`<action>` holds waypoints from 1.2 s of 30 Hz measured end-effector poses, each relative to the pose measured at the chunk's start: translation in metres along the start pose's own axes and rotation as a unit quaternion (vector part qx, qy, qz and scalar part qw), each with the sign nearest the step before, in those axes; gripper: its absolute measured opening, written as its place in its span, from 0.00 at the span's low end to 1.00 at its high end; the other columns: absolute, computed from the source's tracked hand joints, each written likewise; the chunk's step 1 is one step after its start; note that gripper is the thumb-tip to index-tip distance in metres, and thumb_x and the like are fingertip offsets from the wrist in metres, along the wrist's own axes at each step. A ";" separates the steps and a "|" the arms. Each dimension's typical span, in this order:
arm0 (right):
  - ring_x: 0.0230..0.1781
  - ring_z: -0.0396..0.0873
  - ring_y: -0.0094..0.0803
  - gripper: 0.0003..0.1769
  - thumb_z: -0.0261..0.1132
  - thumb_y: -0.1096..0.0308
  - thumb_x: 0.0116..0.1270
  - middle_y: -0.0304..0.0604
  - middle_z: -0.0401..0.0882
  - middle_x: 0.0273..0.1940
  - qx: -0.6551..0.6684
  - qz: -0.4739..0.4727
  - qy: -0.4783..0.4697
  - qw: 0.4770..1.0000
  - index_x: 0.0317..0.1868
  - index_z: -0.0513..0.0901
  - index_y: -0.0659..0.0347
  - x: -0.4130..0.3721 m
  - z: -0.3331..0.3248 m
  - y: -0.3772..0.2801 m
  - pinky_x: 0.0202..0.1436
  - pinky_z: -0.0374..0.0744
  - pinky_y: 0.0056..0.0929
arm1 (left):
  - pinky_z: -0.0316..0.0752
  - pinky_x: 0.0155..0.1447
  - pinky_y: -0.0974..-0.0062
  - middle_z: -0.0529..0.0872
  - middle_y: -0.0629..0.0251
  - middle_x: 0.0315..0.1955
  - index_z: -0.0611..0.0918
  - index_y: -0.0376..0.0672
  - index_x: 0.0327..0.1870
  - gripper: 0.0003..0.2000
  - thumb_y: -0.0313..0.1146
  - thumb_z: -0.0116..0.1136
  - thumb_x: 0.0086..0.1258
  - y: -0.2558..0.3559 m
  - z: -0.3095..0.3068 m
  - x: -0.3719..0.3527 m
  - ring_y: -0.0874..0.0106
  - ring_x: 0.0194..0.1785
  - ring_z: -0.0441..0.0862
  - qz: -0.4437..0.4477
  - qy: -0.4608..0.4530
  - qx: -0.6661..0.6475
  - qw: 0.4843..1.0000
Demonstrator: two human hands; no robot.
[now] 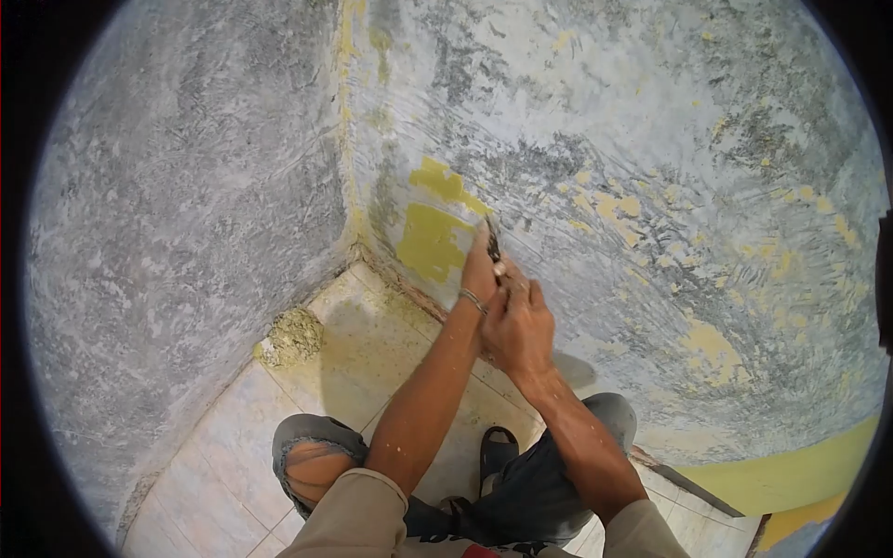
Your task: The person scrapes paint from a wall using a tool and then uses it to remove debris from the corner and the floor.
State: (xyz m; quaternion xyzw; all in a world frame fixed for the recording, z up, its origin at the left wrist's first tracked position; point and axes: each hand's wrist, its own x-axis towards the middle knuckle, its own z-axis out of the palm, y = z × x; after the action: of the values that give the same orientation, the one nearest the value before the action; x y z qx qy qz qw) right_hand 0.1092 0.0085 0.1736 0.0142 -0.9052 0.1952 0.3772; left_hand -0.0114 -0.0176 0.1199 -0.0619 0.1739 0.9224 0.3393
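Observation:
Both my hands are closed together on a scraper (494, 244), a small dark tool held against the right-hand wall (577, 121). My left hand (478, 268) is on its left side, near the top, with a bracelet at the wrist. Just below and to the right, my right hand (521, 327) grips the tool's lower end, its fingers partly hiding the handle. Left of the tool, a patch of yellow-green paint (433, 242) remains on the scratched grey surface. The exact shape of the blade cannot be made out.
A left wall (205, 139) meets the right one in a corner. Crumbly yellowish scrapings (293, 338) lie piled on the tiled floor (223, 456) at the left wall's foot. My bent knees and a sandal (499, 448) are close below. A yellow-green strip (791, 470) curves along the lower right.

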 end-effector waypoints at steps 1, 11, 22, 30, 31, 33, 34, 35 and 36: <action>0.31 0.77 0.51 0.14 0.57 0.75 0.61 0.52 0.78 0.36 0.004 0.025 -0.017 1.000 0.49 0.75 0.66 0.005 0.005 -0.008 0.30 0.79 0.42 | 0.62 0.17 0.77 0.62 0.72 0.10 0.66 0.48 0.21 0.25 0.62 0.52 0.64 0.012 -0.005 0.006 0.76 0.11 0.60 -0.013 0.003 0.003 1.000; 0.31 0.80 0.54 0.18 0.56 0.71 0.59 0.60 0.76 0.39 -0.016 0.017 -0.118 0.993 0.49 0.73 0.70 0.082 0.126 -0.041 0.31 0.80 0.44 | 0.66 0.18 0.81 0.70 0.72 0.14 0.70 0.45 0.28 0.19 0.53 0.48 0.69 0.156 -0.059 0.061 0.83 0.13 0.65 0.059 0.010 -0.059 0.996; 0.32 0.78 0.57 0.17 0.57 0.74 0.61 0.60 0.77 0.36 -0.015 0.036 -0.044 0.998 0.51 0.75 0.65 0.006 -0.012 -0.002 0.33 0.79 0.46 | 0.64 0.19 0.78 0.62 0.75 0.08 0.67 0.48 0.21 0.25 0.61 0.49 0.66 -0.005 0.017 0.003 0.78 0.12 0.61 0.042 0.029 0.017 0.999; 0.29 0.77 0.54 0.14 0.57 0.75 0.61 0.56 0.76 0.33 0.005 0.050 -0.030 0.998 0.49 0.75 0.65 0.016 0.006 -0.019 0.26 0.77 0.44 | 0.62 0.18 0.78 0.61 0.71 0.08 0.66 0.45 0.21 0.26 0.60 0.47 0.68 0.026 0.007 0.001 0.75 0.12 0.61 0.018 -0.034 0.051 0.998; 0.26 0.77 0.53 0.17 0.58 0.76 0.60 0.56 0.76 0.34 0.026 0.017 -0.007 0.999 0.51 0.73 0.66 0.021 0.018 -0.018 0.25 0.77 0.44 | 0.63 0.18 0.78 0.63 0.71 0.08 0.67 0.47 0.20 0.25 0.59 0.46 0.69 0.035 -0.001 0.009 0.75 0.12 0.62 -0.007 -0.032 0.008 0.999; 0.26 0.78 0.53 0.18 0.58 0.75 0.59 0.56 0.76 0.35 0.017 -0.006 -0.021 1.000 0.51 0.72 0.66 0.035 0.043 -0.020 0.25 0.78 0.43 | 0.64 0.18 0.78 0.64 0.71 0.09 0.67 0.47 0.21 0.25 0.59 0.48 0.67 0.060 -0.016 0.028 0.76 0.12 0.62 0.001 -0.023 -0.008 1.000; 0.26 0.78 0.52 0.19 0.58 0.75 0.58 0.57 0.76 0.36 0.005 -0.032 -0.031 0.999 0.52 0.72 0.67 0.045 0.056 -0.022 0.26 0.79 0.43 | 0.66 0.18 0.77 0.65 0.72 0.09 0.67 0.47 0.21 0.25 0.60 0.50 0.66 0.076 -0.023 0.039 0.76 0.11 0.63 0.010 -0.019 -0.023 1.000; 0.28 0.79 0.52 0.19 0.57 0.74 0.58 0.58 0.76 0.37 -0.022 0.000 -0.070 0.997 0.51 0.72 0.67 0.055 0.073 -0.029 0.28 0.80 0.43 | 0.67 0.19 0.77 0.66 0.72 0.10 0.68 0.48 0.22 0.23 0.58 0.49 0.67 0.097 -0.036 0.053 0.77 0.12 0.64 0.056 0.015 -0.007 0.998; 0.30 0.80 0.51 0.19 0.57 0.73 0.58 0.59 0.76 0.38 -0.047 0.029 -0.103 0.993 0.51 0.73 0.68 0.072 0.092 -0.037 0.29 0.80 0.42 | 0.68 0.20 0.78 0.67 0.72 0.11 0.68 0.48 0.23 0.22 0.57 0.49 0.68 0.124 -0.040 0.066 0.78 0.13 0.66 0.106 0.042 0.012 0.993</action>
State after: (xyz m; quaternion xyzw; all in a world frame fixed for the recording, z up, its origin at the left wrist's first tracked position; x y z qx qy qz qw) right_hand 0.0018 -0.0501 0.1774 -0.0098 -0.9473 0.1610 0.2767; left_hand -0.1421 -0.0804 0.1023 -0.0773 0.2047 0.9476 0.2327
